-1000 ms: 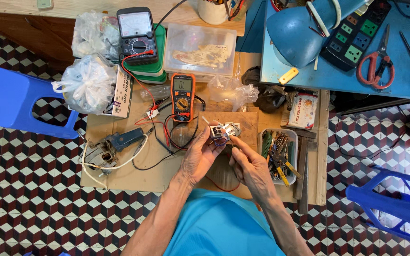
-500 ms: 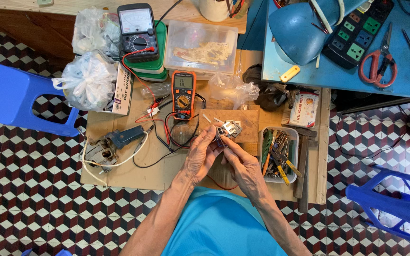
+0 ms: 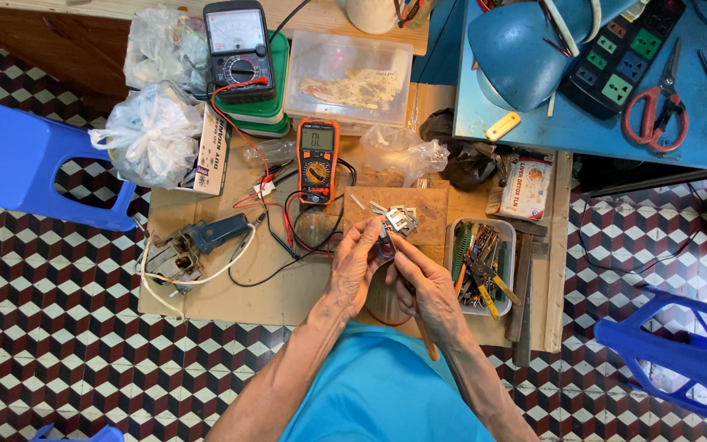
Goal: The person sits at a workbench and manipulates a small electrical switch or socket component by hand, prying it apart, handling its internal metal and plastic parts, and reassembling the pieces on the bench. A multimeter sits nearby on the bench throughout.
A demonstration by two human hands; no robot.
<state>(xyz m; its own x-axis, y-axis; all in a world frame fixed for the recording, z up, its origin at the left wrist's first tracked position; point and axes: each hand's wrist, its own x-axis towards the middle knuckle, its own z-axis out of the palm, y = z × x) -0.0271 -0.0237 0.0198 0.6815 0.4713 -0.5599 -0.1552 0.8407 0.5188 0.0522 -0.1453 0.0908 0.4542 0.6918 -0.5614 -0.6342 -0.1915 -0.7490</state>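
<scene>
My left hand (image 3: 355,263) and my right hand (image 3: 424,282) meet over a low wooden table (image 3: 231,282), both pinching one small dark part (image 3: 384,245) between the fingertips. A thin wooden-handled tool (image 3: 427,340) runs down under my right hand; whether that hand grips it is unclear. Just beyond my fingers several small metal pieces (image 3: 400,218) lie on a wooden block (image 3: 419,214). An orange digital multimeter (image 3: 317,160) sits further back, its red and black leads looping toward my left hand.
A black analog meter (image 3: 239,49) rests on green boxes, beside a clear plastic box (image 3: 348,80) and white plastic bags (image 3: 150,135). A tray of hand tools (image 3: 482,266) and a hammer (image 3: 524,286) lie right. Blue stools (image 3: 10,164) flank the table; a blue bench (image 3: 615,123) holds scissors.
Both hands have drawn slightly toward me with the small part; the metal pieces that were at my fingertips now lie on the wooden block.
</scene>
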